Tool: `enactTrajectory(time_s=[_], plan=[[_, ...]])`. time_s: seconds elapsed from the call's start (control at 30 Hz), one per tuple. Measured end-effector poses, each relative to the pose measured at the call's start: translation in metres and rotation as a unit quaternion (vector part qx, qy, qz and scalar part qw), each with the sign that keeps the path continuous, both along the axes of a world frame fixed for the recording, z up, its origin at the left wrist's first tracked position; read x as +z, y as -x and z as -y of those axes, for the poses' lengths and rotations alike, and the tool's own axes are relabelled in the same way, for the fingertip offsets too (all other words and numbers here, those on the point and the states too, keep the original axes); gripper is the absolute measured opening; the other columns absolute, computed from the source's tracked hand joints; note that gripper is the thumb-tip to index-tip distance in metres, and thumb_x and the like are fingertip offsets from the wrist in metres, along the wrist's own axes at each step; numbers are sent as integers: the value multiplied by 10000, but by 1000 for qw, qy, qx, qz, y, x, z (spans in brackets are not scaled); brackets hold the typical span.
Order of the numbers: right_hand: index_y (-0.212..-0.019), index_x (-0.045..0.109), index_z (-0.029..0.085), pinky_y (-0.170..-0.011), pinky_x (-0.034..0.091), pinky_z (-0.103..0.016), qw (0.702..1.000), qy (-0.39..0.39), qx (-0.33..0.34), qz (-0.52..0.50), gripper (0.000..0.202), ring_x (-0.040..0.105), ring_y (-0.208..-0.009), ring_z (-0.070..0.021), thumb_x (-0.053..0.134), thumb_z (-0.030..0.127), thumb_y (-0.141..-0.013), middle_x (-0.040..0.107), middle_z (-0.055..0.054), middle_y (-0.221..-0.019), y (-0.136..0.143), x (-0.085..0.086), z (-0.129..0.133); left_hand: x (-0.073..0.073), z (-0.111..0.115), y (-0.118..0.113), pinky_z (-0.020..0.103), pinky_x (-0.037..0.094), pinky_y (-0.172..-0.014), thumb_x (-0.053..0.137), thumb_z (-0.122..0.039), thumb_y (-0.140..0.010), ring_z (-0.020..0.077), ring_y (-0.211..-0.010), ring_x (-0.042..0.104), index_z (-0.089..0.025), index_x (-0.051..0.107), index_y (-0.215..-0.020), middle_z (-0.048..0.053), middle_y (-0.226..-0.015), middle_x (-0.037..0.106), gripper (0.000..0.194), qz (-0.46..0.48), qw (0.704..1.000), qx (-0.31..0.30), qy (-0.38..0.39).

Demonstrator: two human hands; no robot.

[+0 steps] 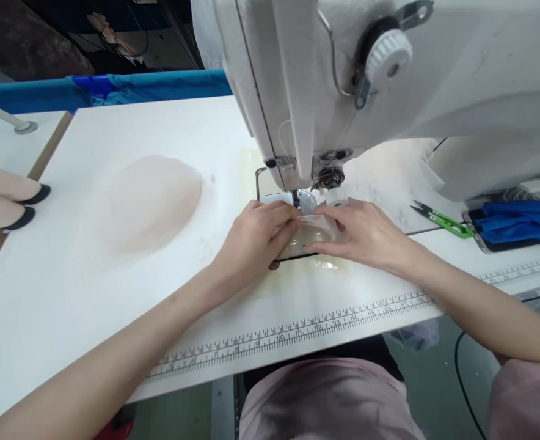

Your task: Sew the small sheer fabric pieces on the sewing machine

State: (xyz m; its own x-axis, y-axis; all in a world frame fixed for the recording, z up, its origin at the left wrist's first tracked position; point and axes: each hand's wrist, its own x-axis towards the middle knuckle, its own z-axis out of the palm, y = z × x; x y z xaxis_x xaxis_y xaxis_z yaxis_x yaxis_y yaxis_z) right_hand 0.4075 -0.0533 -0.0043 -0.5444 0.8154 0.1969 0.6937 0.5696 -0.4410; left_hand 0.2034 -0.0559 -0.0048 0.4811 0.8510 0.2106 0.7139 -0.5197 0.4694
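Both hands are at the needle area of a white sewing machine (297,91). My left hand (258,235) pinches the left end of a thin, sheer strip of fabric (313,225) just in front of the presser foot (296,198). On the right, my right hand (364,235) has its thumb and forefinger apart around the strip's other end, with the forefinger against it. The fingertips partly hide the strip and the needle plate. To the left, a sheer beige fabric piece (155,201) lies flat on the white table.
Green thread snips (444,220) lie right of my right hand, beside a phone (481,235) under blue cloth (521,221). A printed ruler (297,335) runs along the table's front edge. Two beige, black-tipped pieces (8,195) rest at far left. The machine head overhangs my hands.
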Motion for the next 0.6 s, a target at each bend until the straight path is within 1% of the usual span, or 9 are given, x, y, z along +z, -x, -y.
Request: enactTrajectory(time_s=[0.07,0.1,0.17,0.23,0.37,0.47,0.53,0.6], plan=[[-1000,696,194,-510,309,-235,999,-50,-12,8,305,517,-614,-126,521,433,-929,625,-11,-730,1,-6,-2,5,-1,1,287,456,-624,452,-265,-926,146,-620,592,-209,672,-880,-14,-720,665,232,24,999,33,33],[-980,712,208,-503,293,-235,997,-69,-21,6,306,508,-606,-120,468,392,-962,622,-9,-719,2,-8,-2,7,-2,2,272,451,-582,458,-277,-924,138,-590,583,-214,676,-874,-20,-701,655,232,32,998,44,45],[-976,728,232,-491,271,-234,994,-100,-41,-2,324,495,-589,-109,432,362,-982,620,-2,-705,3,-11,-3,9,-3,3,254,437,-533,458,-292,-924,126,-586,578,-217,684,-869,-15,-759,670,245,41,997,47,52],[-994,732,250,-490,265,-232,991,-121,-53,-1,313,495,-585,-106,445,376,-978,622,4,-700,4,-13,-4,9,-4,4,246,429,-520,455,-280,-921,129,-643,593,-205,690,-861,5,-856,684,254,44,997,33,47],[-979,735,270,-495,272,-236,988,-143,-52,-7,304,488,-561,-94,457,393,-973,647,17,-728,6,-15,-4,8,-7,4,247,458,-576,440,-229,-916,130,-710,608,-174,686,-807,33,-918,678,274,58,997,3,51],[-937,737,256,-503,287,-245,987,-153,-38,-7,272,513,-580,-103,489,364,-959,662,19,-734,7,-16,-2,2,-6,6,267,493,-670,421,-209,-931,133,-758,620,-172,682,-778,38,-936,677,304,62,997,-19,35],[-881,739,237,-540,319,-260,986,-168,-10,10,256,547,-646,-125,506,320,-946,675,5,-754,7,-16,-1,-6,-2,8,307,502,-758,415,-199,-940,154,-841,628,-180,692,-797,49,-976,680,312,43,998,-38,-12],[-815,734,224,-623,363,-290,980,-196,27,33,234,576,-748,-152,526,247,-921,707,-9,-845,6,-16,1,-14,5,10,362,490,-824,445,-195,-937,187,-919,626,-194,704,-895,61,-1015,691,263,-3,994,-58,-95]])
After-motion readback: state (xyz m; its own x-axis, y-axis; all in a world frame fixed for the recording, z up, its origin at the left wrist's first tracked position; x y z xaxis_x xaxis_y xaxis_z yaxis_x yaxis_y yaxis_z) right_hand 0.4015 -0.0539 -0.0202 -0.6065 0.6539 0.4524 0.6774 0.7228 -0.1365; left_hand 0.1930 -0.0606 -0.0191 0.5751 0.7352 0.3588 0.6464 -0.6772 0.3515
